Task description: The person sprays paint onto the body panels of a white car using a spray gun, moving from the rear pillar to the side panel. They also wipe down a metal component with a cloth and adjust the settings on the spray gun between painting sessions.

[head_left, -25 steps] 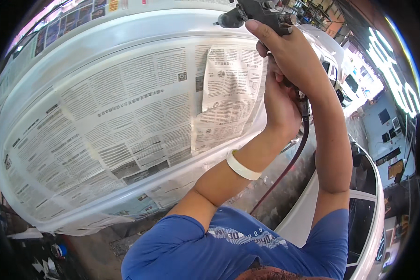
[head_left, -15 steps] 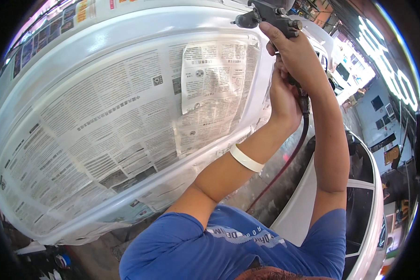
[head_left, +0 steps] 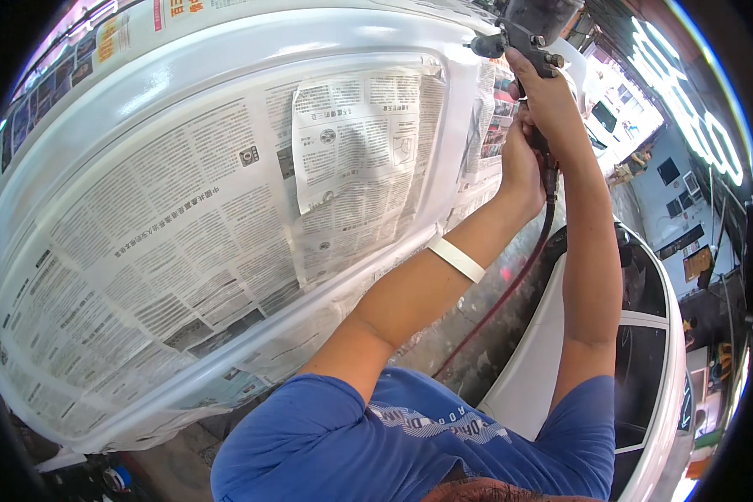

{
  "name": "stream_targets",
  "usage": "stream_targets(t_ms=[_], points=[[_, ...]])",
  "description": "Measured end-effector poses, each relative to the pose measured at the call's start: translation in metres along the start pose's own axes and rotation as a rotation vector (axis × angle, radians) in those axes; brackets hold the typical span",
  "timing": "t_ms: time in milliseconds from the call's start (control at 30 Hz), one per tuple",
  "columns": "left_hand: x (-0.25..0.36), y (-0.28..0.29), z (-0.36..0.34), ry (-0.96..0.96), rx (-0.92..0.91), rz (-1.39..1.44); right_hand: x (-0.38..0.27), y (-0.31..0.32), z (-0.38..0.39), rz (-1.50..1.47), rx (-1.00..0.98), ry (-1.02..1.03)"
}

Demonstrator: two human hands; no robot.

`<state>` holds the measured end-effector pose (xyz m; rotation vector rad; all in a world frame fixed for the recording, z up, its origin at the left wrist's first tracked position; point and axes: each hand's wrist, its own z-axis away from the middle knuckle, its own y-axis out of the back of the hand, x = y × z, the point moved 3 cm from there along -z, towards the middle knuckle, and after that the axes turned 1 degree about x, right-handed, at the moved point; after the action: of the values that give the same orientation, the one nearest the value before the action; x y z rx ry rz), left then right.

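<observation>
A dark metal spray gun point(head_left: 524, 37) with a grey cup point(head_left: 552, 17) on top is held up at the upper right, its nozzle facing left. My right hand point(head_left: 554, 99) is wrapped around its handle, thumb up near the gun's body. Below it, my left hand point(head_left: 523, 174) is closed about the lower end of the handle, its fingertips partly hidden. A dark red hose point(head_left: 514, 289) runs down from the handle. Left of the gun stands a glossy white vehicle panel point(head_left: 448, 125), its large window area covered with newspaper point(head_left: 184, 209).
A loose-edged newspaper sheet point(head_left: 356, 134) overlaps the larger covering. More coloured paper point(head_left: 489, 125) masks the area beyond the white pillar. A white car point(head_left: 661, 360) with dark windows stands close on my right. Bright ceiling lights point(head_left: 686, 100) hang at the upper right.
The spray gun and both hands have shifted right and slightly down in the picture, so more of the cup shows. The papered panel sits farther left. Both holds stay the same.
</observation>
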<state>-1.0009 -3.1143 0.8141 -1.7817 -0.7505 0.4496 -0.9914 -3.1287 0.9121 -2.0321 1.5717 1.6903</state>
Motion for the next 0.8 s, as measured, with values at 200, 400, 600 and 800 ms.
stream_targets(t_ms=[200,400,600,800], points=[[-0.013,0.006,-0.012,0.076,0.024,-0.055,0.033,0.014,-0.020,-0.038,0.021,-0.082],[-0.025,0.013,-0.031,0.189,0.002,-0.023,0.050,0.025,-0.033,-0.038,0.065,-0.083],[-0.015,0.004,-0.021,0.210,-0.058,-0.084,0.034,0.023,-0.028,-0.059,0.008,-0.025],[0.030,-0.017,0.032,-0.008,-0.098,0.032,-0.051,-0.012,0.034,-0.123,-0.202,0.048]])
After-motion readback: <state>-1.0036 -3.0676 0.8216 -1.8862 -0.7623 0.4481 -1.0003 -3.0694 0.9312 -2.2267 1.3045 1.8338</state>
